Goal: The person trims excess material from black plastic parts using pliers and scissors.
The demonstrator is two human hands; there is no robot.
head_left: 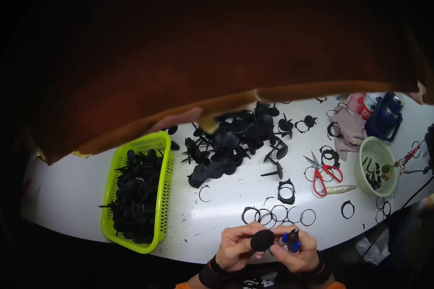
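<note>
At the table's near edge, my left hand [235, 249] pinches a black disc-headed part [262, 240] by its rim, its flat round face turned up. Close beside it, my right hand [299, 253] is closed round a small dark tool with blue parts [294, 242], whose exact kind I cannot make out. The right thumb reaches toward the disc's edge. Just beyond my hands lie several thin black rings [308, 217]. Farther off, a heap of black disc-headed parts with stems [227, 139] spreads over the white table [231, 202].
A lime-green basket [165, 192] full of black parts stands left. Red-handled scissors [319, 176] lie to the right, near a pale bowl [364, 166] with scraps. Behind are a cloth [348, 126] and a dark blue flask [385, 118]. A brown overhang [226, 58] blocks the upper view.
</note>
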